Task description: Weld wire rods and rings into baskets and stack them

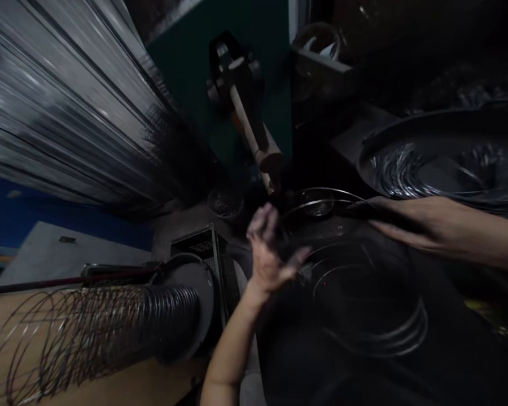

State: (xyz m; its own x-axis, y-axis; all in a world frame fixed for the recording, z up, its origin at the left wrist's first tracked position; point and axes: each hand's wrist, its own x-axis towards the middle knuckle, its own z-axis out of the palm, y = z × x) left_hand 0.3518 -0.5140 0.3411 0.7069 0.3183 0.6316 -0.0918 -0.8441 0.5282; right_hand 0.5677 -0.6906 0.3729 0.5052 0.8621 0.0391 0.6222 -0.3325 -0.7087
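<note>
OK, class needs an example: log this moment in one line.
left hand: open, fingers spread; right hand: holding curved wire; wire coil: lower left; round pan: right, bent wires inside

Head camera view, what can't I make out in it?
Left hand: head view, fingers smeared by blur.
Right hand: head view, fingertips lost in shadow, so whether they close on the curved wire is unclear.
Round tray: head view, cut off by the right edge.
Long strands: head view, blurred, cut by the left edge.
</note>
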